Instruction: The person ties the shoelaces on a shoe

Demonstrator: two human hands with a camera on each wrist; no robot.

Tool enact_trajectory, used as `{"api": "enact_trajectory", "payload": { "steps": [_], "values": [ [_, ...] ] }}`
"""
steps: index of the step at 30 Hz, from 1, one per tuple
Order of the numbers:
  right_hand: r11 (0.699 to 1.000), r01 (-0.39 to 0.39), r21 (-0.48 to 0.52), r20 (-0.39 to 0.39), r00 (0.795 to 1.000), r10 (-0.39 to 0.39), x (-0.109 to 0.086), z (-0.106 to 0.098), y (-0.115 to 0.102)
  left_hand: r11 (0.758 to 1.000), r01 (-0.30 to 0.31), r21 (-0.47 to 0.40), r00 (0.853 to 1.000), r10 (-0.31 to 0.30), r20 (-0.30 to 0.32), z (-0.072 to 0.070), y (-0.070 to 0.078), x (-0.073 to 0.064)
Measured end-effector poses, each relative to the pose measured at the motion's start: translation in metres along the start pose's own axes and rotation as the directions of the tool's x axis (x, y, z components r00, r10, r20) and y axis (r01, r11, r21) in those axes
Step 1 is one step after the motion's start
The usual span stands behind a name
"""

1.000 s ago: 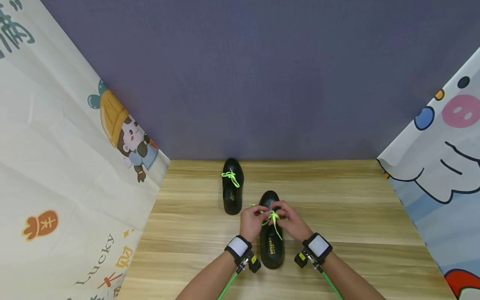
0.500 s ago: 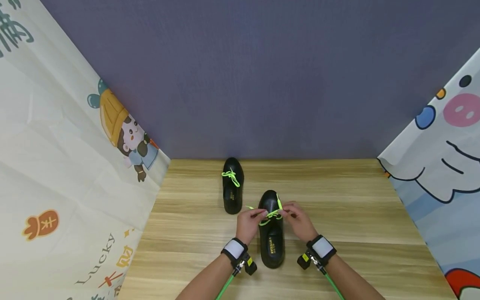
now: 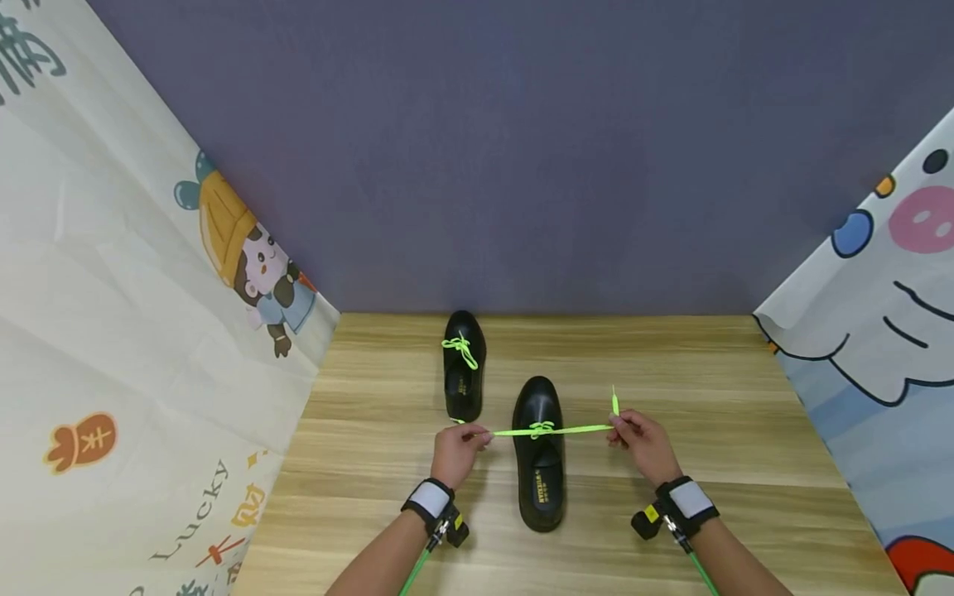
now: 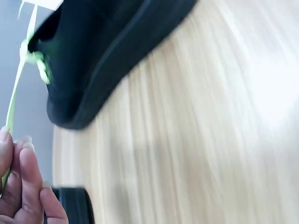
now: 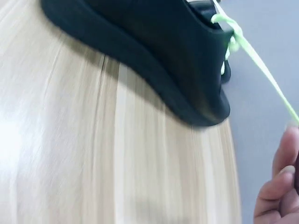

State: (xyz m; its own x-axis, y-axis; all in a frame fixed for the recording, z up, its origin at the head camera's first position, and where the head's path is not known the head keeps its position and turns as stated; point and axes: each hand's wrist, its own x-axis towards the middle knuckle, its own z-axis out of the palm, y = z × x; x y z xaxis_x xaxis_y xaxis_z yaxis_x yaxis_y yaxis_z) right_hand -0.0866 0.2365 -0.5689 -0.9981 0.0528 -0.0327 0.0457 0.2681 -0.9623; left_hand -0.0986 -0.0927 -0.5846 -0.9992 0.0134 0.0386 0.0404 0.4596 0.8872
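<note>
Green shoelace [image 3: 585, 429] spans a black shoe [image 3: 539, 455] (pulled straight), pinched by the left grip [image 3: 453, 455] and the right grip [image 3: 648, 447].

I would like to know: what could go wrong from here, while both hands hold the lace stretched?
The left hand and right hand pinch the green lace near its ends, so it might slip out. Neither hand holds the near shoe, so uneven pulling could perhaps shift it on the wooden surface.
</note>
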Motion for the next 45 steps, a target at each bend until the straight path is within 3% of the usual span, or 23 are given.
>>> {"api": "enact_trajectory", "payload": {
  "steps": [5,10,16,20,24,27,30,34,37,39,41,43,45],
  "values": [
    [0.998,-0.049,-0.049,-0.072,0.996,0.045,-0.009,-0.019,0.013,0.997,-0.011,0.079,0.999,0.014,-0.041,-0.013,-0.014,-0.002],
    [0.991,-0.099,-0.095,-0.096,0.991,0.09,-0.017,-0.028,0.021,0.989,-0.042,0.139,0.998,0.048,-0.044,-0.021,-0.024,-0.001],
    [0.991,-0.08,-0.111,-0.124,0.99,0.066,-0.02,-0.028,0.022,0.992,-0.006,0.127,0.999,0.012,-0.049,-0.026,-0.028,-0.003],
    [0.985,-0.166,-0.043,-0.096,0.982,0.162,-0.02,-0.028,0.023,0.995,0.029,0.092,0.999,-0.025,-0.047,-0.026,-0.031,-0.008],
    [0.964,-0.261,0.054,-0.021,0.965,0.263,-0.019,-0.024,0.023,0.994,0.105,-0.027,0.994,-0.105,0.004,-0.021,-0.03,-0.012],
    [0.962,-0.271,0.045,0.016,0.963,0.27,-0.017,-0.022,0.021,0.986,0.145,-0.087,0.987,-0.138,0.086,-0.016,-0.026,-0.015],
    [0.967,-0.253,-0.033,0.021,0.967,0.254,-0.013,-0.022,0.015,0.995,0.091,-0.044,0.987,-0.085,0.138,-0.012,-0.022,-0.014],
    [0.98,-0.164,-0.113,0.019,0.986,0.167,-0.006,-0.014,0.004,0.993,-0.099,0.069,0.985,0.087,0.149,-0.006,-0.012,-0.006],
    [0.98,0.064,-0.189,0.093,0.995,-0.047,-0.004,0.004,0.0,0.96,-0.251,0.122,0.955,0.225,0.194,0.001,-0.003,0.001],
    [0.939,0.249,-0.236,0.181,0.961,-0.209,-0.003,0.019,0.002,0.931,-0.335,0.147,0.921,0.291,0.259,0.009,0.001,0.004],
    [0.875,0.404,-0.265,0.253,0.905,-0.341,-0.002,0.034,0.007,0.904,-0.381,0.193,0.892,0.304,0.335,0.017,0.005,0.005],
    [0.843,0.464,-0.273,0.311,0.872,-0.379,-0.001,0.045,0.011,0.877,-0.411,0.247,0.869,0.296,0.396,0.026,0.008,0.006],
    [0.849,0.463,-0.255,0.348,0.863,-0.366,0.0,0.054,0.014,0.861,-0.417,0.293,0.861,0.27,0.43,0.033,0.01,0.007]
  ]
}}
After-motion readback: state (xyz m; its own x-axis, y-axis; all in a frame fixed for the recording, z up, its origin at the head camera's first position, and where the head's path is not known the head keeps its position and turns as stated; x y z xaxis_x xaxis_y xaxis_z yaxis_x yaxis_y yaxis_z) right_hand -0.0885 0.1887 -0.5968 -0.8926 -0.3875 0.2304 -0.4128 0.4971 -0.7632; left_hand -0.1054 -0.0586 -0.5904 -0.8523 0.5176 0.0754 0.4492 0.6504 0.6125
